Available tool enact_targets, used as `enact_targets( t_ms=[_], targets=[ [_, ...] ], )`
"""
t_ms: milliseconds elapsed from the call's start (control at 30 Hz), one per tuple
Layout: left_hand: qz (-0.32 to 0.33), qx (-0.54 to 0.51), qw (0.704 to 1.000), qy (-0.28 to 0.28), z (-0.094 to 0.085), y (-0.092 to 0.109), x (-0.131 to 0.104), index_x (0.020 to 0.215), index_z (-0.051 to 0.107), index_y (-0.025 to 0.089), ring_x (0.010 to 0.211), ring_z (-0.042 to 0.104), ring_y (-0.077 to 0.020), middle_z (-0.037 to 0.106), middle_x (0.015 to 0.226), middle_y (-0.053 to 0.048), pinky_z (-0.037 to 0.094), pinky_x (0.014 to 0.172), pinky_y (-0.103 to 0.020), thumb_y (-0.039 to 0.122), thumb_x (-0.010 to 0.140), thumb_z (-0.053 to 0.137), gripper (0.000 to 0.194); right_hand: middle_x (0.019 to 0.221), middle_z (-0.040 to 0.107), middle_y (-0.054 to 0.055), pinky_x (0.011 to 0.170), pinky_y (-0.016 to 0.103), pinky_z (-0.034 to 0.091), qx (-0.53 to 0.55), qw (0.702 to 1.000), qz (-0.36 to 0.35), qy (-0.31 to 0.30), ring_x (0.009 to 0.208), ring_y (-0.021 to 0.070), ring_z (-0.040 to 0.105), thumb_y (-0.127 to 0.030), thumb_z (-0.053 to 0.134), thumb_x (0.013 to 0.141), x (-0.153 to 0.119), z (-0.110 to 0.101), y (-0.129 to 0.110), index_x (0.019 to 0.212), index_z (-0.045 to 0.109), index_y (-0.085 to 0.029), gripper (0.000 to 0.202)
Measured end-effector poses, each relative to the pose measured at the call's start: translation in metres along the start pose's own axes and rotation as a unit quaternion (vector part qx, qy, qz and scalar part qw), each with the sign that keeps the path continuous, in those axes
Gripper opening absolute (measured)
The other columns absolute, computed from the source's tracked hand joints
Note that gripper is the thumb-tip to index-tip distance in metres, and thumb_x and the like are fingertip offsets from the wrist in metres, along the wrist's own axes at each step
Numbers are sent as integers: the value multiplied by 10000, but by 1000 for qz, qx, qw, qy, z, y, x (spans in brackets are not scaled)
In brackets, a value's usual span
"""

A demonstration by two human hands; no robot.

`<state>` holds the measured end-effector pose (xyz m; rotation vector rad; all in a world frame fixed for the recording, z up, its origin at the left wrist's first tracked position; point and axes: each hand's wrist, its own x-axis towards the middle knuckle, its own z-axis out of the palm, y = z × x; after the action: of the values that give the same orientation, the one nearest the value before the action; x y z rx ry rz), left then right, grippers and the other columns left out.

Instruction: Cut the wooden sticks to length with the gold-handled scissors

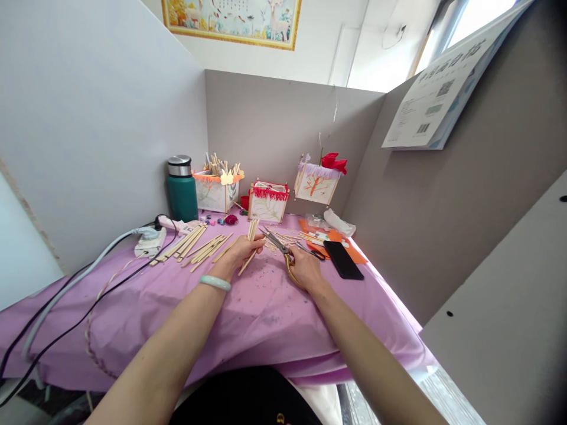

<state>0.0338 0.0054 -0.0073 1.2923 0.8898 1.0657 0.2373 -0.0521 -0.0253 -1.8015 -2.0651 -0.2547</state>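
Note:
My left hand, with a pale green bangle on the wrist, is closed around a few thin wooden sticks that stand up at a slant. In my right hand is a pair of scissors with gold-coloured handles. Its blades point up and left, their tips close to the sticks. Whether the blades touch the sticks I cannot tell. More wooden sticks lie in loose bunches left of my left hand. Small cut bits and thin sticks are scattered behind the scissors.
A black phone lies at the right on orange sheets, by a second pair of scissors. Behind stand a green bottle, a box of sticks and a red-fringed box. A lantern-like box hangs. Cables and a power strip lie left.

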Motion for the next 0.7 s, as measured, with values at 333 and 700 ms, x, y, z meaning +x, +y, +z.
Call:
enact_targets(
  t_ms=[333, 700],
  targets=[
    [5, -2, 1000, -16, -1, -2, 2, 885, 642, 126, 432, 355, -63, 490, 521, 39, 184, 428, -216, 315, 649, 749, 321, 1081, 690, 63, 771, 286, 416, 0, 1000, 9, 4, 947, 206, 639, -362, 439, 954, 1, 2, 0, 1181, 579, -254, 288],
    [9, 9, 1000, -13, 3, 3, -3, 886, 658, 123, 427, 348, -64, 477, 514, 40, 177, 423, -226, 317, 669, 741, 303, 1094, 681, 74, 780, 283, 417, -3, 1000, 11, 11, 962, 211, 638, -358, 446, 950, 0, 0, -1, 1213, 569, -247, 311]
  ],
)
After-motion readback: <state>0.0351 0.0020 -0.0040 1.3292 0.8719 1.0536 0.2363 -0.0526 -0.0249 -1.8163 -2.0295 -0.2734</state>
